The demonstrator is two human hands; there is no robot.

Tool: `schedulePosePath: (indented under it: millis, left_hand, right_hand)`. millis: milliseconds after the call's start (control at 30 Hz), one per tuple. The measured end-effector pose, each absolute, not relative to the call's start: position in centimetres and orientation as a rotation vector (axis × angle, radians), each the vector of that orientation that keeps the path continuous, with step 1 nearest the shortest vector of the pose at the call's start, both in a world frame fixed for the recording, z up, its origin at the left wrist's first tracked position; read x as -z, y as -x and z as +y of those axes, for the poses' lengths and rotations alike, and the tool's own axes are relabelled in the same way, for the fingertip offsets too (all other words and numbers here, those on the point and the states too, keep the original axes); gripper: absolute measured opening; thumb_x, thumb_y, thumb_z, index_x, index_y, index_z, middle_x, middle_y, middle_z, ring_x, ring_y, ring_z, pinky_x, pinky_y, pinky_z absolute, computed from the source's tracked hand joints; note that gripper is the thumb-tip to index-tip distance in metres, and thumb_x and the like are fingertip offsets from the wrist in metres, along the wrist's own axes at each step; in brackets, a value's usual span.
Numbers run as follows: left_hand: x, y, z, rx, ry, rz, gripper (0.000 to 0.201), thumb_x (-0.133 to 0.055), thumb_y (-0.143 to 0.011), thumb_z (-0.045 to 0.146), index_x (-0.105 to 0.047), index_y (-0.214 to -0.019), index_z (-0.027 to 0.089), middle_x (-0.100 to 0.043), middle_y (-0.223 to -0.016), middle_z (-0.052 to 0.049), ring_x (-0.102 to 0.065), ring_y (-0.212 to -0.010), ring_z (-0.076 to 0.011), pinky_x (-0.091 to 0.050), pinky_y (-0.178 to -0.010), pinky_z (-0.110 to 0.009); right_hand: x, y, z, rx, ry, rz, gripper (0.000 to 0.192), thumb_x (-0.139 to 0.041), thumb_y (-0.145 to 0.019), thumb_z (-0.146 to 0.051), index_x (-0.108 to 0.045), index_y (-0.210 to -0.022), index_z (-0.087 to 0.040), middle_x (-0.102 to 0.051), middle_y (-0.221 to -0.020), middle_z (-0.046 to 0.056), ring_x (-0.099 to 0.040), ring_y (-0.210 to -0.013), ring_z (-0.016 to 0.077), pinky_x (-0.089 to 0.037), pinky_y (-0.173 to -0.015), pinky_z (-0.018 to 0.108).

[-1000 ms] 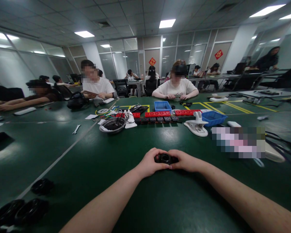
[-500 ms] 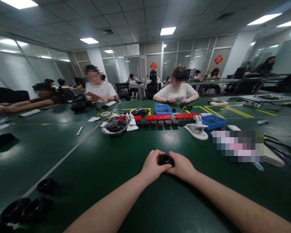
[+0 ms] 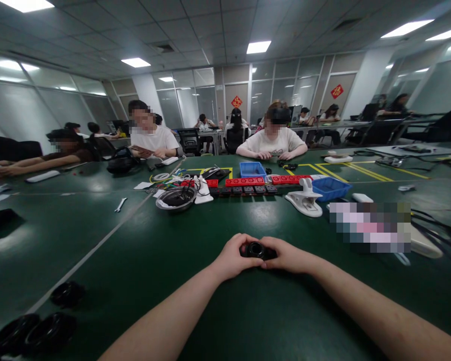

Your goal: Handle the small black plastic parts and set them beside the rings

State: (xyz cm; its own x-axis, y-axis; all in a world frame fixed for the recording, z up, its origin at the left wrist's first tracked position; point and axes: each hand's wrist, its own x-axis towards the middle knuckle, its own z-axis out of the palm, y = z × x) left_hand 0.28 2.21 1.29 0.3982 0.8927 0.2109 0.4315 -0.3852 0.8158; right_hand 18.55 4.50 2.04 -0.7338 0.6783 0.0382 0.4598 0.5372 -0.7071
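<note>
Hands, left (image 3: 233,258) and right (image 3: 287,255), share a closed grip on a black ring part (image 3: 256,249); no readable writing on it.

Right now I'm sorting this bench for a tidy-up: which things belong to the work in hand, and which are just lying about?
In hand:
- small black ring part, gripped between left hand and right hand
- matching black ring parts at the near left, probably the same stock

Lying about:
- metal bowl
- white clamp
- blue bins
- red strips
- wrench

Left hand (image 3: 233,257), right hand (image 3: 288,256) meet, grips seemingly closed.
</note>
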Motion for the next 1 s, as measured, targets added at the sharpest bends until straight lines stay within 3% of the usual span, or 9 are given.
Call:
schedulePosePath:
  millis: [333,733,1000]
  left_hand:
    - [-1.3,-0.4,1.9,-0.904,-1.954,1.123,0.04,-0.067,-0.057,0.033,-0.054,-0.091,0.018,-0.049,-0.089,-0.003,-0.047,-0.077,-0.0147,-0.038,-0.066,-0.025]
    - [-1.1,-0.5,2.0,-0.901,-1.945,1.131,0.041,-0.068,-0.055,0.033,-0.055,-0.091,0.018,-0.047,-0.084,-0.002,-0.045,-0.072,-0.013,-0.037,-0.062,-0.023]
    - [-0.9,-0.5,2.1,-0.902,-1.958,1.214,0.041,-0.069,-0.052,0.032,-0.055,-0.088,0.018,-0.045,-0.078,0.0,-0.042,-0.066,-0.0113,-0.035,-0.059,-0.022]
  right_hand:
    - [-2.2,-18.4,4.3,-0.956,0.985,-2.481,0.027,-0.059,-0.065,-0.027,-0.053,-0.088,-0.014,-0.051,-0.079,0.001,-0.047,-0.073,0.015,-0.036,-0.063,0.025]
    - [-1.6,-18.3,4.5,-1.085,1.048,-2.381,0.031,-0.062,-0.061,-0.028,-0.052,-0.088,-0.014,-0.051,-0.076,-0.001,-0.045,-0.067,0.012,-0.034,-0.056,0.022]
    - [-0.8,-17.5,4.1,-0.93,1.252,-2.287,0.033,-0.068,-0.051,-0.032,-0.046,-0.07,-0.015,-0.045,-0.065,-0.004,-0.041,-0.06,0.0102,-0.029,-0.05,0.02]
